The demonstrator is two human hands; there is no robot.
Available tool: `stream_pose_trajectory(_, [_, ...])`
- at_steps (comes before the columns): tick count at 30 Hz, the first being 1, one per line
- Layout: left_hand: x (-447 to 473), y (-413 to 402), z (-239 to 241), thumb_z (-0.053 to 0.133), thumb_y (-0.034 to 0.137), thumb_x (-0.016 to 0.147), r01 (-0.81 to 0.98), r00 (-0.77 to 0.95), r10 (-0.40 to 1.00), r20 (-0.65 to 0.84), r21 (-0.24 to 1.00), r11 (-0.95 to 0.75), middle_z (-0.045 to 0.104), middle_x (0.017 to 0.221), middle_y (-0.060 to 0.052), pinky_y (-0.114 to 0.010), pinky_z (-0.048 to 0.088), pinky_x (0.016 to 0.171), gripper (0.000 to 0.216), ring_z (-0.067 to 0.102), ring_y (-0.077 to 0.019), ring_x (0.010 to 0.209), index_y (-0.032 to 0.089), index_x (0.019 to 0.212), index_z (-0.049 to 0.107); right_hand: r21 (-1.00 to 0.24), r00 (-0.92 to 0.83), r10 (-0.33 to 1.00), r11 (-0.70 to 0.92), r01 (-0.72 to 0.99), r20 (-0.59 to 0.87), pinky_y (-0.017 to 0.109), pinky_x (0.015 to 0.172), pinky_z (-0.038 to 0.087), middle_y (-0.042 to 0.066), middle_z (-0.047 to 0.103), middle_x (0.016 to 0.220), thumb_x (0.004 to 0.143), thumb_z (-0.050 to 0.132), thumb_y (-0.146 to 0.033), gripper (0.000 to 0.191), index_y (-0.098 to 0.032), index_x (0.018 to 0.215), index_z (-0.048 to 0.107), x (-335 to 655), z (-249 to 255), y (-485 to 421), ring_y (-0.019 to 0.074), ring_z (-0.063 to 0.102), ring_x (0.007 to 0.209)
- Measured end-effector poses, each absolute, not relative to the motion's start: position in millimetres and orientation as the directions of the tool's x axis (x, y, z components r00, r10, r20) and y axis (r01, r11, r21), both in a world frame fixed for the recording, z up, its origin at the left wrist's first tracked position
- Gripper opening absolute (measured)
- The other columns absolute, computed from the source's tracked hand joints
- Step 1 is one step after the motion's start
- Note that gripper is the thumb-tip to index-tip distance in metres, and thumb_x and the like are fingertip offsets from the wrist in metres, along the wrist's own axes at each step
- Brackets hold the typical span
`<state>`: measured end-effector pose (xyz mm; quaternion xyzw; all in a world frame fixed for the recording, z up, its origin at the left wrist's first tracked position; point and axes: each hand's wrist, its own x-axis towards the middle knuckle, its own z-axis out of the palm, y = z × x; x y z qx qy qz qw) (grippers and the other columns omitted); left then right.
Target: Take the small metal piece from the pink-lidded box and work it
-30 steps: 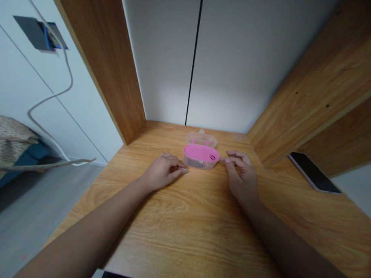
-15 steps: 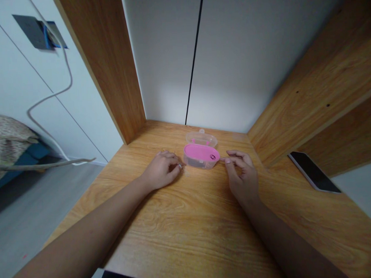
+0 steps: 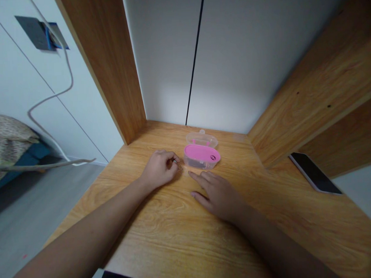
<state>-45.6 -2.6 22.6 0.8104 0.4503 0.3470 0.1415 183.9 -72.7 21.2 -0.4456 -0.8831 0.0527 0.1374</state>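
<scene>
An oval container with clear sides and a pink inner tray (image 3: 201,152) stands on the wooden tabletop, its clear lid (image 3: 201,139) flipped open towards the wall. One small dark loop (image 3: 213,157) lies at the tray's right end. My left hand (image 3: 160,169) rests left of the container, thumb and forefinger curled together; a tiny pale glint shows at them, too small to name. In front of the box, my right hand (image 3: 219,194) is open, thumb apart and forefinger stretched towards faint, thin clear loops (image 3: 184,169) on the wood between the hands.
A dark-screened phone (image 3: 315,173) lies at the right, beside a wooden panel (image 3: 323,89). White panels (image 3: 167,66) rise behind the tabletop (image 3: 176,236). Off to the left, a white cable (image 3: 68,70) hangs near a wall socket opening (image 3: 49,36).
My right hand has moved left and nearer from the container's right end to its front, fingers stretching out. My left hand has shifted slightly, its fingers curling. The container stays in place.
</scene>
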Motion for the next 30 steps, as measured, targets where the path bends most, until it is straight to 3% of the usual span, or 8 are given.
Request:
stream_pose_trajectory(8, [-47, -7, 24, 0.052, 0.010, 0.070, 0.592, 0.370, 0.811, 0.453, 0.558, -0.582, 0.058, 0.058, 0.001, -0.029, 0.042, 0.063, 0.012, 0.054, -0.0152, 0.058, 0.019, 0.066, 0.058, -0.257, -0.547, 0.810, 0.586, 0.769, 0.209, 0.042, 0.091, 0.052, 0.008, 0.072, 0.104, 0.097, 0.054, -0.035, 0.028, -0.020, 0.117, 0.067, 184, 19, -72, 0.0252, 0.066, 0.099])
stream_pose_trajectory(14, [-45, -9, 22, 0.054, 0.010, 0.069, 0.525, 0.453, 0.777, 0.437, 0.575, -0.628, 0.062, 0.061, 0.001, -0.028, 0.044, 0.065, 0.012, 0.056, -0.0144, 0.059, 0.019, 0.070, 0.061, -0.326, -0.481, 0.843, 0.537, 0.778, 0.242, 0.032, 0.068, 0.048, 0.002, 0.068, 0.082, 0.090, 0.062, -0.027, 0.008, -0.021, 0.087, 0.064, 192, 18, -67, 0.0182, 0.062, 0.075])
stream_pose_trajectory(20, [-42, -11, 18, 0.060, 0.010, 0.071, 0.458, 0.524, 0.740, 0.423, 0.592, -0.663, 0.071, 0.071, -0.001, -0.028, 0.048, 0.071, 0.014, 0.062, -0.0146, 0.065, 0.018, 0.077, 0.070, -0.323, -0.481, 0.848, 0.530, 0.784, 0.223, 0.036, 0.080, 0.052, 0.005, 0.068, 0.094, 0.096, 0.057, -0.029, 0.026, -0.022, 0.119, 0.068, 195, 17, -65, 0.0205, 0.065, 0.087])
stream_pose_trajectory(25, [-39, -9, 15, 0.064, 0.017, 0.081, 0.388, 0.583, 0.687, 0.433, 0.595, -0.704, 0.077, 0.080, -0.004, -0.031, 0.049, 0.076, 0.018, 0.068, -0.0171, 0.075, 0.020, 0.090, 0.078, -0.380, -0.515, 0.833, 0.552, 0.742, 0.204, 0.033, 0.083, 0.052, 0.005, 0.066, 0.095, 0.098, 0.055, -0.025, 0.019, -0.022, 0.105, 0.073, 193, 15, -63, 0.0190, 0.064, 0.090])
stream_pose_trajectory(30, [-39, -7, 14, 0.069, 0.022, 0.084, 0.311, 0.637, 0.642, 0.427, 0.620, -0.720, 0.079, 0.083, -0.004, -0.032, 0.050, 0.079, 0.011, 0.069, -0.0167, 0.078, 0.020, 0.089, 0.080, -0.436, -0.527, 0.803, 0.595, 0.675, 0.279, 0.035, 0.086, 0.051, 0.005, 0.066, 0.100, 0.094, 0.060, -0.018, 0.007, -0.020, 0.096, 0.067, 195, 14, -64, 0.0196, 0.063, 0.095])
